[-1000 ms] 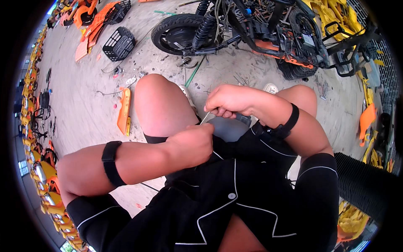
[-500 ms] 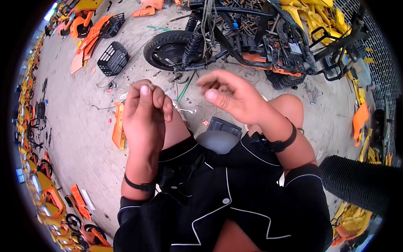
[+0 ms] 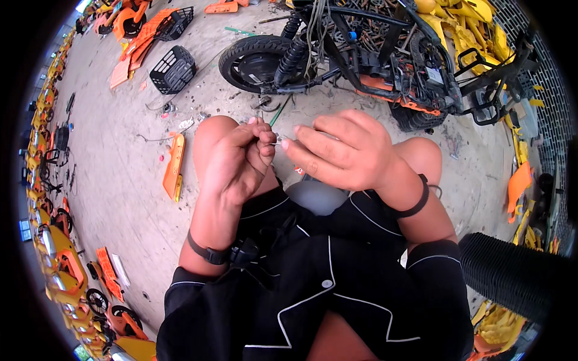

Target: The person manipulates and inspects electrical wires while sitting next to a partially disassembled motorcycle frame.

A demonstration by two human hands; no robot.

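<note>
Both hands meet above my bent knees. My left hand point(image 3: 236, 163) is closed, its fingers curled and its thumb pressed against them in a pinch. A small, thin, shiny wire-like piece point(image 3: 277, 143) juts from it toward the other hand; its exact kind is too small to tell. My right hand point(image 3: 352, 150) has its back turned up, the fingers bent and their tips converging at the far end of that piece. Its thumb is hidden underneath. Below it, between my thighs, sits a rounded grey thing point(image 3: 316, 197), partly covered.
Ahead lies a stripped black motorbike frame point(image 3: 385, 60) with its wheel point(image 3: 256, 63). A black basket point(image 3: 173, 69) and an orange panel point(image 3: 173, 167) rest on the concrete floor. Yellow panels point(image 3: 475, 27) are heaped at the back right. A ribbed black tube point(image 3: 512, 271) is at my right.
My hands have come together from apart. The right one turned its back upward, and the left moved right. The thin piece now shows between them. The view has shifted slightly.
</note>
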